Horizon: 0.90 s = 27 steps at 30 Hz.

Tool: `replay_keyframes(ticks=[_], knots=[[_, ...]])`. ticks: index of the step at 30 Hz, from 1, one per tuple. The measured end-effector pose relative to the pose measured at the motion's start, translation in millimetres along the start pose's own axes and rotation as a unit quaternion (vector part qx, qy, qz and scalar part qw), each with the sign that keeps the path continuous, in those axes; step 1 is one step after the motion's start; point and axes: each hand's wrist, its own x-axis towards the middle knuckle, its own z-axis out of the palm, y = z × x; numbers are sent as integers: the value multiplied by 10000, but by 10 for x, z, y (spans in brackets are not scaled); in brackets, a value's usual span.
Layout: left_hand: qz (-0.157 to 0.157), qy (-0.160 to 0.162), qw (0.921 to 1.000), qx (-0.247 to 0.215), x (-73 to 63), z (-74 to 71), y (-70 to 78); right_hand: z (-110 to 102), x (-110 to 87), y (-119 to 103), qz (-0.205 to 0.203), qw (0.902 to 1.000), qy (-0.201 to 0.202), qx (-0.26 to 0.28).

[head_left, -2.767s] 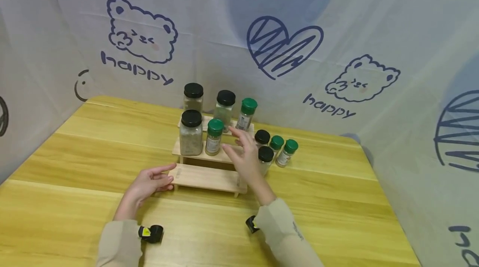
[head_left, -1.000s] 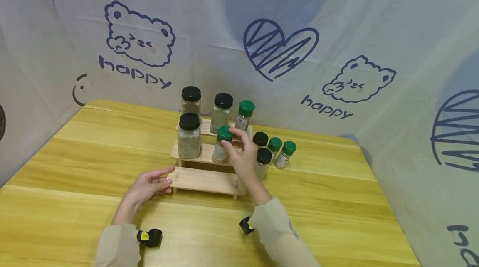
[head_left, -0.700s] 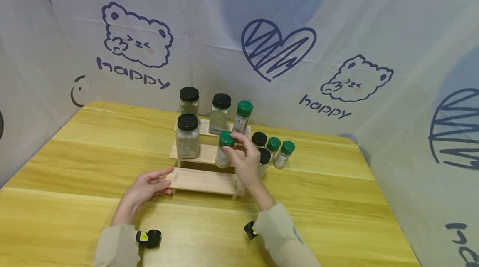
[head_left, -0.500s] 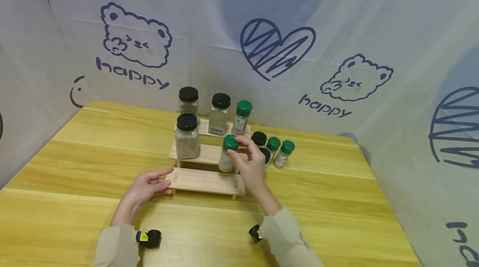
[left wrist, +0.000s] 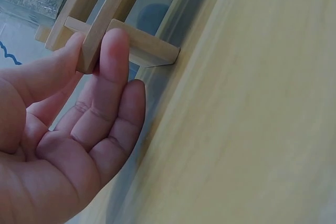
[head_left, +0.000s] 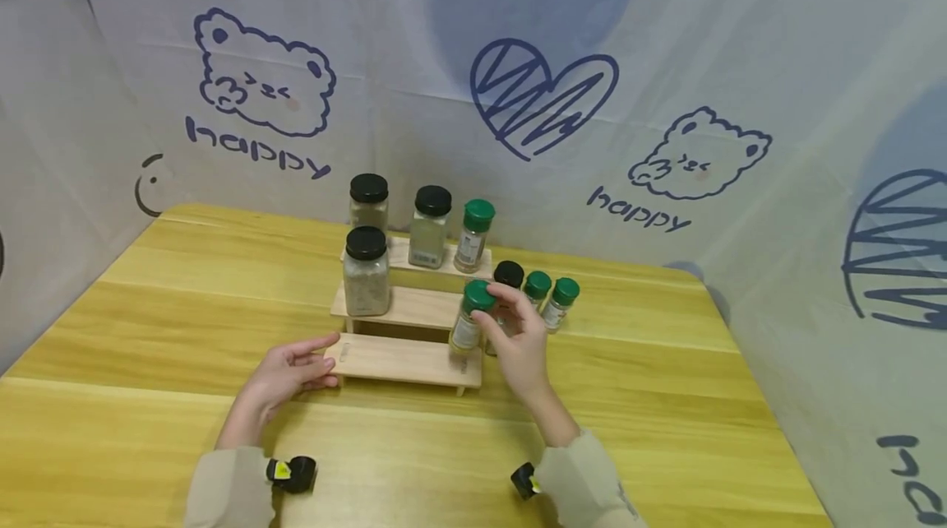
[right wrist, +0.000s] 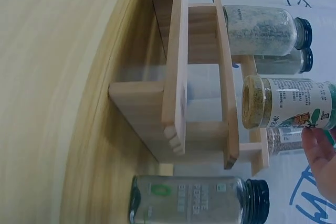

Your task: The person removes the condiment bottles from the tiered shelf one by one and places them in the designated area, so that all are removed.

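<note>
My right hand (head_left: 524, 351) pinches a small green-capped spice jar (head_left: 466, 332) between thumb and fingertips near its cap. In the right wrist view, this labelled jar (right wrist: 294, 100) is off the shelf boards, with brownish contents near its base. A three-step wooden spice rack (head_left: 403, 362) stands under it, its lowest step bare. At that step's left end, my left hand (head_left: 284, 372) holds the board, thumb above and fingers below; the left wrist view shows the pinched edge of the rack (left wrist: 142, 40). A large black-capped jar (head_left: 367, 277) stands on the middle step's left.
On the top step are two black-capped jars (head_left: 431, 236) and a green-capped one (head_left: 473, 244). Right of the rack, two green-capped jars (head_left: 561, 306) stand on the wooden table (head_left: 666, 396) beside black-capped jars, one (right wrist: 194, 200) partly hidden by my right hand in the head view.
My right hand has taken hold of the green-capped jar on the middle step, lifted it and carried it right and toward me. My left hand stays on the rack.
</note>
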Motion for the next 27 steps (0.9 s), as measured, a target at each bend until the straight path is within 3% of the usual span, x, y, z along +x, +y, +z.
replay_keyframes(ticks=[5, 12, 18, 27], knots=[[12, -37, 10000, -15, 9, -3, 2, -98, -81, 127, -146, 9998, 54, -84], [394, -343, 9984, -207, 33, -54, -66, -218, -161, 231, -323, 9994, 98, -83], [54, -75, 9999, -51, -2, -6, 0, -325, -220, 219, -251, 9995, 144, -132], [-62, -14, 10000, -37, 18, -24, -15, -522, -291, 260, -129, 9996, 217, -162]])
